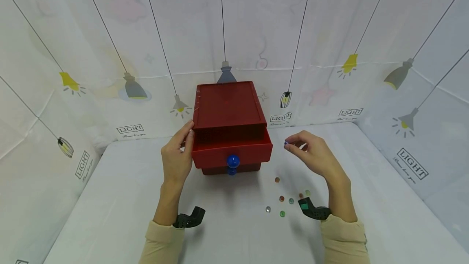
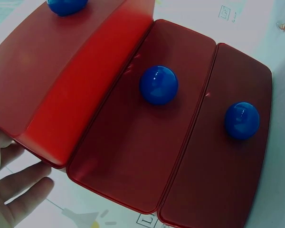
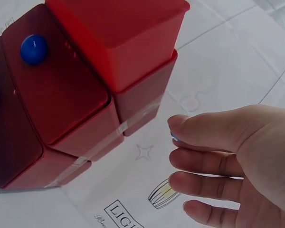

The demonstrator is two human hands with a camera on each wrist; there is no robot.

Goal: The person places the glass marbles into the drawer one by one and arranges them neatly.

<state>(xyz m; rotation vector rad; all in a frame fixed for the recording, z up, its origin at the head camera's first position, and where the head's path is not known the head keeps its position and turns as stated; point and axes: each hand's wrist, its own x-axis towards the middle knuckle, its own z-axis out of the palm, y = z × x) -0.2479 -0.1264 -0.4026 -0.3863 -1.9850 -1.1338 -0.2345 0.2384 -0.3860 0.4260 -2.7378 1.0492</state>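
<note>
A dark red drawer cabinet [image 1: 227, 105] stands at the back middle of the table, its top drawer [image 1: 253, 155] pulled part way out by its blue round knob side. Two lower drawers [image 2: 128, 128] are closed, each with a blue knob [image 2: 158, 85]. My left hand [image 1: 176, 160] rests against the cabinet's left side, its fingers [image 2: 26, 183] touching near the open drawer's edge. Right of the drawer, my right hand [image 1: 315, 154] is raised and pinches a small blue marble [image 1: 286, 143] between thumb and index finger. Most of that marble is hidden by the fingertips.
Several small glassy marbles, among them a green one [image 1: 282, 214], an orange one [image 1: 281, 199] and a clear one [image 1: 268, 209], lie on the white tabletop [image 1: 110, 199] below my right hand. A white printed curtain [image 1: 322, 93] hangs close behind the cabinet.
</note>
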